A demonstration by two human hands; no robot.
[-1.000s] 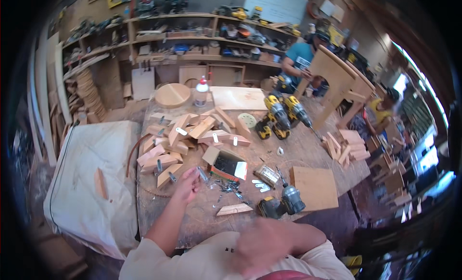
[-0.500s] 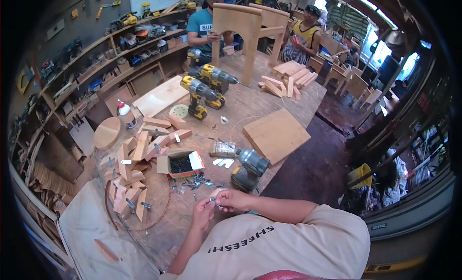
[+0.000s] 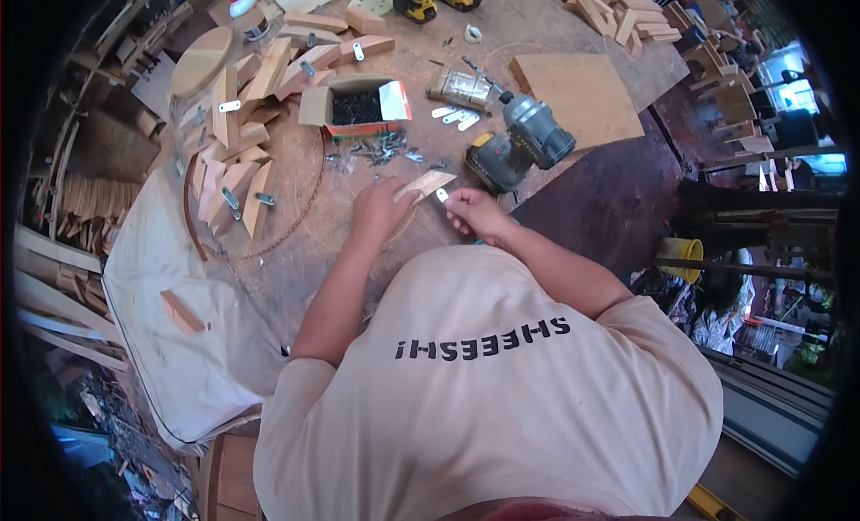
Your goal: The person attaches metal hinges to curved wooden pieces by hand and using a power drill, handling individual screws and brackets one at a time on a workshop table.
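Note:
My left hand point(image 3: 378, 209) is closed on one end of a small wooden block point(image 3: 432, 184) with an angled tip, low over the table's near side. Between the thumb and fingers of my right hand point(image 3: 479, 215) is a small pale metal plate point(image 3: 442, 195) with a rounded end, close beside the block's tip. Beyond the hands, dark screws and small metal bits point(image 3: 381, 150) lie scattered next to an open cardboard box point(image 3: 356, 107) of dark screws. Several similar metal plates point(image 3: 457, 116) rest near a clear packet point(image 3: 460, 88).
A cordless driver point(image 3: 524, 140) lies to the right, beside a flat wooden board point(image 3: 578, 100). At the left is a pile of cut wooden blocks point(image 3: 253, 118), some bearing metal plates. A glue bottle point(image 3: 247, 16) and yellow drills point(image 3: 417, 3) stand farther back.
My hands, earlier together at a small piece, have parted. My left hand now holds the wooden block and my right the plate. The view has tilted downward.

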